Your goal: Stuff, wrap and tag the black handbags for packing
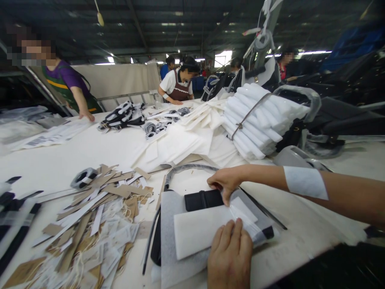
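Note:
A dark handbag (156, 245) lies in front of me, its grey-wrapped handle (192, 167) arching behind it. Thin white wrapping sheet (170, 224) covers much of the bag, leaving a black strap piece (198, 200) showing. Over the sheet rests a white foam sheet (192, 228), with a clear plastic packet (245, 218) at its right. My right hand (227, 182) reaches in from the right, fingers curled closed at the strap piece's right end; what they pinch is hidden. At the bottom, my left hand (231, 253) lies with fingers stretched over the foam and the packet's edge.
Cardboard strips and tags (120, 200) are heaped at left, near a grey roll (84, 178). Behind lie loose white sheets (180, 140), a tied foam bundle (255, 116) and black-and-white straps (123, 116). Co-workers stand across the table, one in purple sleeves (67, 76).

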The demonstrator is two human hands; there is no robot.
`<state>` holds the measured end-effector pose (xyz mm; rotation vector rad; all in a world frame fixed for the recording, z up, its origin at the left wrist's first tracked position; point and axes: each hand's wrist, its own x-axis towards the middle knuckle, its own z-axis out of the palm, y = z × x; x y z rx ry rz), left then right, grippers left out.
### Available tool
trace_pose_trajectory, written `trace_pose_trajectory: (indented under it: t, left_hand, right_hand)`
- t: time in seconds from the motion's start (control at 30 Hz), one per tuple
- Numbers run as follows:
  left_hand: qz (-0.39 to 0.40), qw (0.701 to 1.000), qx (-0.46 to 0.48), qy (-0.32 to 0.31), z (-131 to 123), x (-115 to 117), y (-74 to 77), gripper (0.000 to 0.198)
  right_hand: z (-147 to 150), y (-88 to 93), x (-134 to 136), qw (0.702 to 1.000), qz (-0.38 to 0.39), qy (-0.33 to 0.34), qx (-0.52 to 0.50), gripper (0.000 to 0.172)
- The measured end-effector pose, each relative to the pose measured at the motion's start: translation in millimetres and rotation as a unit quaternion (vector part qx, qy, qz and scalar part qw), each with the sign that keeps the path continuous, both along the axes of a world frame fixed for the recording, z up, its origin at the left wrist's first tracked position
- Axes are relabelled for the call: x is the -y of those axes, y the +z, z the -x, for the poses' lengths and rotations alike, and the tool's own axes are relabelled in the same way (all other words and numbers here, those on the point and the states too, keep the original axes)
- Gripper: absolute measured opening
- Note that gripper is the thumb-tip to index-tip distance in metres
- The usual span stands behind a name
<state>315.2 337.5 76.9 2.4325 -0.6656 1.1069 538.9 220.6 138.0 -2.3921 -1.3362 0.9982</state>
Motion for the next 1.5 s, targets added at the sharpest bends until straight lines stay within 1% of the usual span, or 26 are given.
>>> trace_pose_trajectory:
  t: [0.03,0.1,0.2,0.27,0.33,0.4,0.43,0.5,0.57,0.6,0.67,0.73,0.8,0.87,0.97,1.03,1.1,1.2,1.27,1.33,1.37,1.43,1.5]
  left_hand:
    - [0.002,1.000,0.001,0.001,0,0,0.1,0.043]
    - [0.003,1.000,-0.002,0.000,-1,0,0.6,0.043]
    - [-0.003,1.000,-0.011,-0.008,-1,0,1.2,0.044]
    - [-0.002,1.000,-0.015,-0.012,0,-1,1.3,0.043]
    - [0.001,1.000,-0.016,-0.013,1,-1,0.8,0.040]
    - [0.002,1.000,-0.015,-0.014,3,-1,-0.3,0.036]
    - [0.000,1.000,-0.013,-0.016,3,-1,-0.8,0.035]
    - [-0.005,1.000,-0.015,-0.020,4,-2,-1.6,0.031]
    - [-0.009,1.000,-0.020,-0.022,4,-2,-1.9,0.029]
    - [-0.009,0.999,-0.022,-0.023,4,-2,-1.8,0.029]
    - [-0.008,0.999,-0.023,-0.022,4,-2,-1.7,0.029]
    - [-0.006,1.000,-0.023,-0.021,3,-2,-1.9,0.029]
    - [-0.003,1.000,-0.023,-0.018,3,-1,-2.8,0.027]
    - [0.000,1.000,-0.025,-0.018,2,-1,-4.4,0.026]
    - [0.002,0.999,-0.034,-0.021,2,-1,-7.1,0.025]
    - [-0.002,0.999,-0.036,-0.024,1,-1,-8.6,0.025]
    - [-0.006,0.999,-0.036,-0.028,1,-2,-9.3,0.026]
    - [-0.011,0.998,-0.044,-0.034,1,-3,-8.5,0.026]
    - [-0.018,0.998,-0.052,-0.036,2,-5,-6.1,0.023]
    - [-0.027,0.997,-0.061,-0.037,4,-6,-2.3,0.018]
    - [-0.029,0.997,-0.066,-0.038,4,-6,0.1,0.015]
    - [-0.036,0.995,-0.083,-0.045,6,-7,4.9,0.011]
    - [-0.052,0.992,-0.096,-0.063,7,-10,9.5,0.012]
  right_hand:
    - [-2,-3.7,1,1.000,-0.001,-0.013,-0.020,0.064]
    - [-7,-9.8,2,0.999,-0.003,-0.020,-0.036,0.063]
    - [-13,-11.9,2,0.999,-0.005,-0.020,-0.035,0.055]
    - [-15,-6.3,3,0.999,-0.005,-0.025,-0.025,0.048]
    - [-12,3.9,6,0.999,-0.015,-0.040,0.009,0.039]
    - [0,14.7,12,0.995,-0.037,-0.066,0.065,0.031]
    - [9,19.0,16,0.991,-0.050,-0.079,0.091,0.030]
    - [28,23.4,23,0.986,-0.064,-0.091,0.127,0.038]
    - [44,22.0,27,0.985,-0.048,-0.095,0.137,0.057]
    - [49,19.6,28,0.987,-0.029,-0.100,0.125,0.069]
    - [47,13.1,27,0.990,0.008,-0.116,0.075,0.088]
    - [35,6.0,23,0.992,0.024,-0.122,0.009,0.096]
    - [19,-0.8,19,0.993,0.020,-0.113,-0.038,0.096]
    - [7,-7.2,17,0.992,0.011,-0.101,-0.076,0.090]
    - [-1,-14.2,18,0.988,-0.003,-0.096,-0.119,0.081]
    - [-1,-14.6,20,0.987,-0.017,-0.104,-0.119,0.075]
    - [3,-10.0,23,0.988,-0.038,-0.121,-0.092,0.064]
    - [26,3.8,28,0.981,-0.089,-0.172,-0.002,0.049]
    - [54,11.3,32,0.967,-0.132,-0.208,0.065,0.047]
    - [91,11.9,38,0.953,-0.181,-0.214,0.119,0.047]
    - [109,8.7,41,0.946,-0.215,-0.193,0.148,0.046]
    - [142,-3.7,49,0.937,-0.252,-0.154,0.187,0.047]
    - [163,-20.5,55,0.927,-0.273,-0.136,0.220,0.048]
